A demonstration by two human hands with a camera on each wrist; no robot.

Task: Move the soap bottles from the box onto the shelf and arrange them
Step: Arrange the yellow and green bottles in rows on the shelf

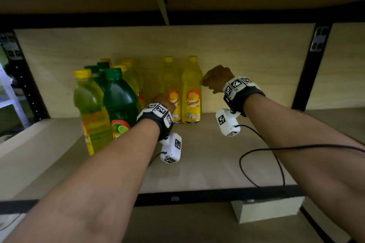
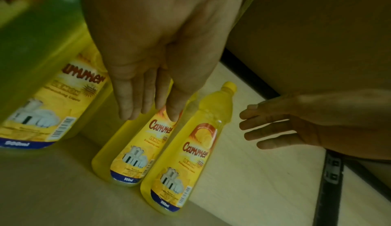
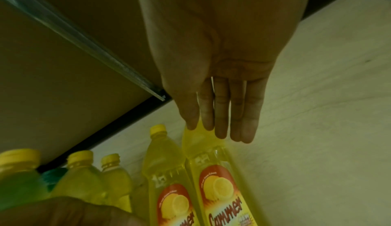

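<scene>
- Shelf [image 1: 207, 163] carries a cluster of upright soap bottles: green-capped ones [image 1: 120, 96] and yellow ones at left, two yellow "Cammer" bottles toward the middle.
- Left hand [image 1: 164, 100]: fingers straight, tips against the left Cammer bottle [image 2: 135, 147]. Grip holds nothing.
- Right hand [image 1: 216, 79]: fingers straight, at the shoulder of the right Cammer bottle [image 1: 192, 92]; flat, no grasp.
- The box is not in view; bottles left in it unknown.
- Judgement: well along, at the arranging stage.
</scene>
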